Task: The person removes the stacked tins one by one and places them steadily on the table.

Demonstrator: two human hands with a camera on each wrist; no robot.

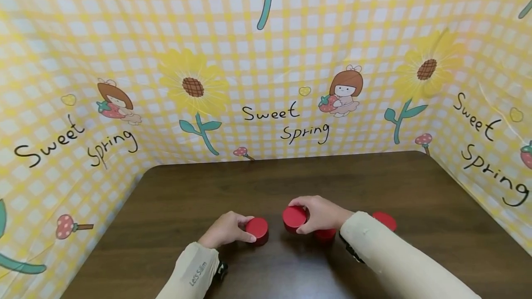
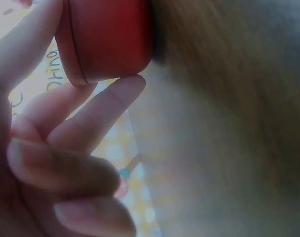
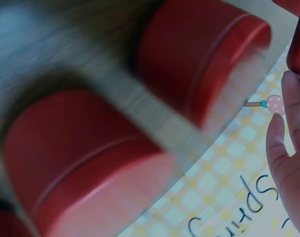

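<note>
My left hand (image 1: 226, 230) pinches a small round red tin (image 1: 257, 231) between thumb and fingers, near the middle of the table. In the left wrist view the same tin (image 2: 107, 39) shows a lid seam, and its base is close to the wooden surface. To its right, my right hand (image 1: 324, 213) grips a second red tin (image 1: 294, 218), which looks slightly raised. Only a sliver of that held tin (image 3: 299, 49) shows at the right edge of the right wrist view. Another red tin (image 1: 325, 235) stands under the right hand, partly hidden by it.
A further red tin (image 1: 384, 221) stands beyond the right forearm, partly covered by the sleeve. Several red tins, including one at the lower left (image 3: 85, 148), appear in the right wrist view. Yellow checked cloth (image 1: 266, 68) walls the dark wooden table (image 1: 187, 193) at the back and sides.
</note>
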